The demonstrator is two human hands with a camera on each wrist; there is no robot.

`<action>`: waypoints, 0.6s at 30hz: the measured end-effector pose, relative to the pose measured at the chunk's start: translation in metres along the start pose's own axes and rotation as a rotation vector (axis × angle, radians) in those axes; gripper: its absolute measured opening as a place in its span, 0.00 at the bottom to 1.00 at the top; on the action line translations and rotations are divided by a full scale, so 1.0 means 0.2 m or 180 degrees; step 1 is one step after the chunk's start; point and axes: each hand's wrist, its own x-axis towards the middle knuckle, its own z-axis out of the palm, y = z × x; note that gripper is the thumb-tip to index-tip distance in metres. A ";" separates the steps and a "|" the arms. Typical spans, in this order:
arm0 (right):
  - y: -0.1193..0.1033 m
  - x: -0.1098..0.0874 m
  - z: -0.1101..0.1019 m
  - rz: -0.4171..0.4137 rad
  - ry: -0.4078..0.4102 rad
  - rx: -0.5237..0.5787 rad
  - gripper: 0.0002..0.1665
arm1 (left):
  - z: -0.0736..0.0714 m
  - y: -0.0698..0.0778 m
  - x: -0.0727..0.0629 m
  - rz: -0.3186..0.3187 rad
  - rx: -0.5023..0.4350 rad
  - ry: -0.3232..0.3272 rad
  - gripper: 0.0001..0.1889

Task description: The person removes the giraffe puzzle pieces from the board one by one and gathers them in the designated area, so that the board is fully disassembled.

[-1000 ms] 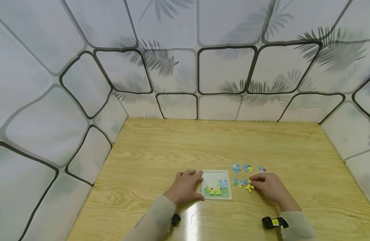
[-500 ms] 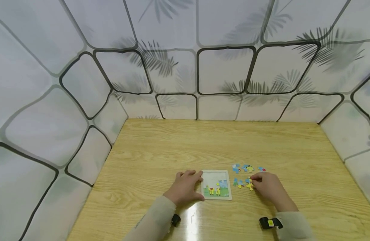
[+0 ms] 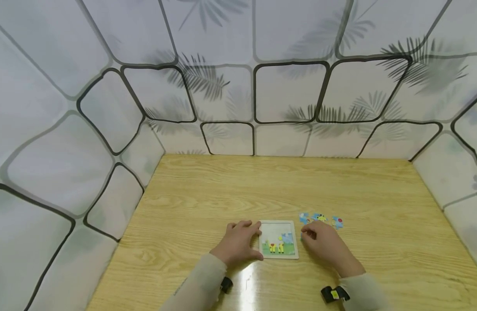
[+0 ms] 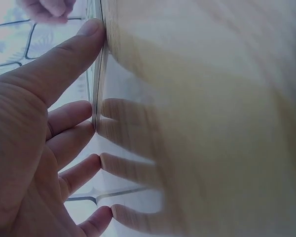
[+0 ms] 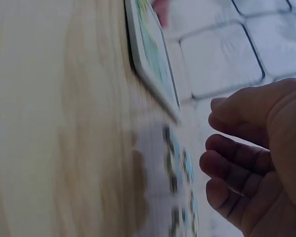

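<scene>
A small square jigsaw puzzle board with a pale frame lies on the table, its lower and right parts filled with green, blue and yellow pieces. My left hand rests beside it, thumb and fingers spread along its left edge; the left wrist view shows the thumb at that edge. To the right of the board, my right hand hovers over loose puzzle pieces, hiding most of the nearer ones. In the right wrist view its fingers curl loosely, with a gap to the thumb and nothing visible between them.
Behind the right hand lie more loose pieces: a blue one, a yellow one and a blue piece with a red dot. The wooden table ends at a patterned wall covering at the back and sides.
My right hand moves left toward the board, from the yellow piece to over the nearer pieces. The red-dotted piece shows more fully now. The left hand and board stay put.
</scene>
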 end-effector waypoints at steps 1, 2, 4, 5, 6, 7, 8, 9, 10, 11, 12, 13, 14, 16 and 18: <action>-0.03 0.01 0.03 -0.0100 -0.0044 -0.0039 0.08 | 0.00 0.00 0.00 -0.0014 -0.0001 -0.0010 0.45; -0.06 0.01 0.05 -0.0207 -0.0092 -0.0093 0.09 | 0.00 0.00 0.00 -0.0024 0.0008 -0.0015 0.45; -0.10 0.02 0.08 -0.0327 -0.0211 -0.0225 0.14 | 0.00 0.01 0.00 -0.0029 0.0034 -0.0029 0.45; -0.11 0.02 0.10 -0.0349 -0.0282 -0.0294 0.17 | 0.00 0.01 0.00 -0.0024 0.0043 -0.0031 0.46; -0.12 0.02 0.11 -0.0347 -0.0338 -0.0346 0.20 | 0.00 0.02 0.00 -0.0018 0.0050 -0.0031 0.46; -0.12 0.02 0.12 -0.0333 -0.0376 -0.0400 0.22 | 0.00 0.02 0.01 -0.0005 0.0055 -0.0028 0.45; -0.13 0.02 0.12 -0.0302 -0.0412 -0.0439 0.23 | -0.01 0.03 0.01 0.0010 0.0045 -0.0030 0.45; -0.13 0.02 0.12 -0.0256 -0.0444 -0.0455 0.23 | -0.01 0.03 0.01 0.0021 0.0045 -0.0033 0.45; -0.13 0.03 0.12 -0.0206 -0.0468 -0.0472 0.23 | -0.01 0.04 0.01 0.0021 0.0027 -0.0039 0.45; -0.13 0.03 0.12 -0.0162 -0.0488 -0.0463 0.23 | -0.01 0.04 0.01 0.0016 0.0008 -0.0042 0.45; -0.14 0.03 0.12 -0.0136 -0.0498 -0.0436 0.22 | -0.01 0.04 0.01 0.0006 0.0011 -0.0043 0.45; -0.14 0.04 0.12 -0.0108 -0.0509 -0.0413 0.21 | -0.01 0.03 0.01 -0.0004 0.0010 -0.0040 0.45; -0.15 0.04 0.12 -0.0096 -0.0515 -0.0374 0.20 | -0.01 0.03 0.01 -0.0019 0.0011 -0.0041 0.45; -0.15 0.06 0.12 -0.0077 -0.0546 -0.0312 0.19 | -0.01 0.02 0.01 -0.0052 0.0021 -0.0040 0.44; -0.17 0.07 0.12 -0.0050 -0.0587 -0.0267 0.18 | -0.02 0.02 0.00 -0.0067 0.0034 -0.0036 0.45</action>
